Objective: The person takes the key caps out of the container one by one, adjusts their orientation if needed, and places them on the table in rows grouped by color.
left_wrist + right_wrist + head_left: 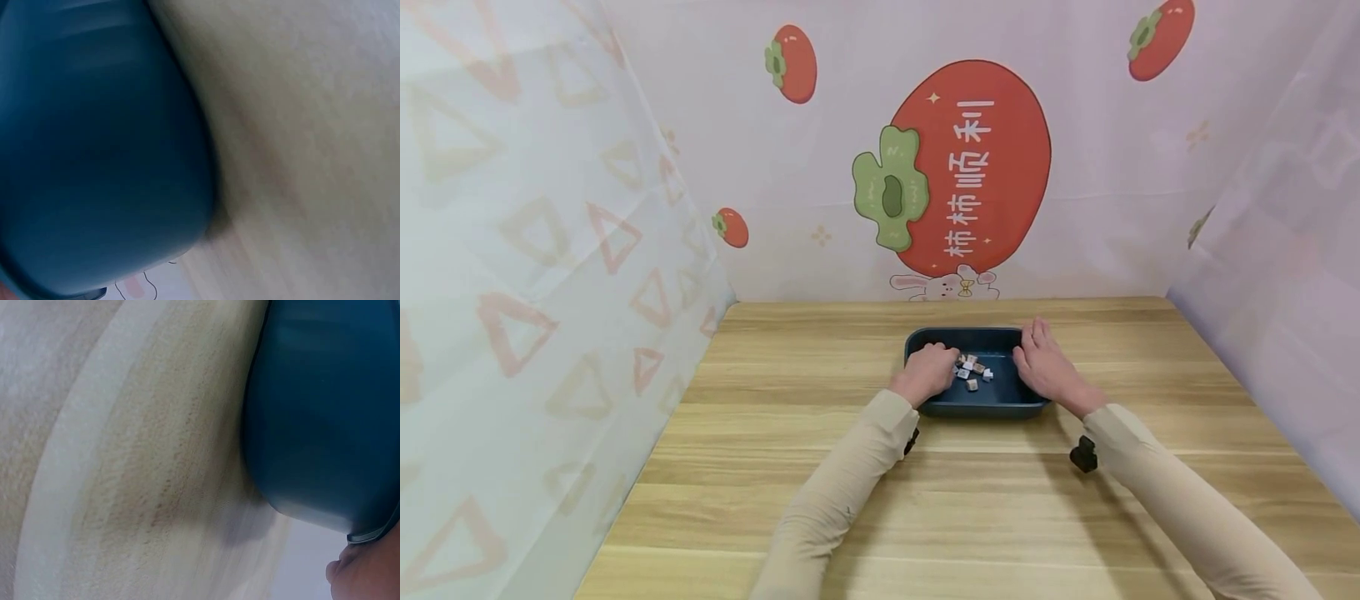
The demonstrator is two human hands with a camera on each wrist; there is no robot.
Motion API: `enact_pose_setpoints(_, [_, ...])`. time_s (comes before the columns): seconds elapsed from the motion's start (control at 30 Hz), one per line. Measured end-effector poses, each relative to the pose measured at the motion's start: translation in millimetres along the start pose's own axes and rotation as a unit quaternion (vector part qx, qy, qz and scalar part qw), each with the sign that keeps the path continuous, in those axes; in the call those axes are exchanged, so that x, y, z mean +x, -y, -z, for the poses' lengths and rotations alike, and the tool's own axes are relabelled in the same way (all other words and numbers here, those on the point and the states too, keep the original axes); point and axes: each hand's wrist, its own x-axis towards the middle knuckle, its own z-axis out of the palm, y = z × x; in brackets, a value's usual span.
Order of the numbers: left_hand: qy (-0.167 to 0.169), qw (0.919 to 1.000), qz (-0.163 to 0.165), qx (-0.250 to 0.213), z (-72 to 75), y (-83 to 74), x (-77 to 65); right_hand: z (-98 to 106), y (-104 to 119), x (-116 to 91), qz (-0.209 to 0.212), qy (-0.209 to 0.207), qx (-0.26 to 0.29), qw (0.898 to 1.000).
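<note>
A dark blue rectangular tray [981, 412] stands upright on the wood-grain table [985, 517], between the person's two hands. Small pale and brownish cube-like pieces [978, 367] lie loosely on its floor, left of centre, just beside the left hand [929, 372]. That hand reaches over the tray's left end with its fingers curled inward; whether they pinch one of the pieces cannot be told. The right hand [1047, 367] rests at the tray's right end, fingers nearly straight and close together, thumb apart, touching the rim and well apart from the pieces. Any marks on the pieces are too small to read. Behind, a large printed persimmon [1011, 167] on the backdrop [1105, 167] carries white characters, turned sideways: 柿柿顺利.
</note>
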Motion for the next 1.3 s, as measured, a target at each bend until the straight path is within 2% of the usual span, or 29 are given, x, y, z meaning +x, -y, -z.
enact_pose_setpoints(0.23, [0.007, 1.0000, 0.000, -0.002, -6.1, -2.4, 5.1, 3, -1, 1, -0.006, 0.017, -0.010, 1.000])
enact_pose_setpoints(0.43, [-0.002, 1.0000, 0.006, -0.007, -7.7, -3.4, 8.0, 2, -4, 5, -0.007, 0.007, -0.013, 1.000])
enact_pose_setpoints(0.8, [0.007, 0.9999, -0.005, -0.013, -11.1, -4.1, 10.1, 1, -4, 2, -0.017, 0.017, -0.014, 1.000])
enact_pose_setpoints(1.07, [0.017, 0.9997, 0.001, -0.019, -10.9, -3.2, 14.1, 1, -4, 3, -0.017, 0.021, -0.015, 1.000])
enact_pose_setpoints(1.3, [0.005, 0.9992, -0.004, -0.039, -10.6, -1.7, 15.4, 0, -6, 4, -0.015, 0.019, -0.018, 1.000])
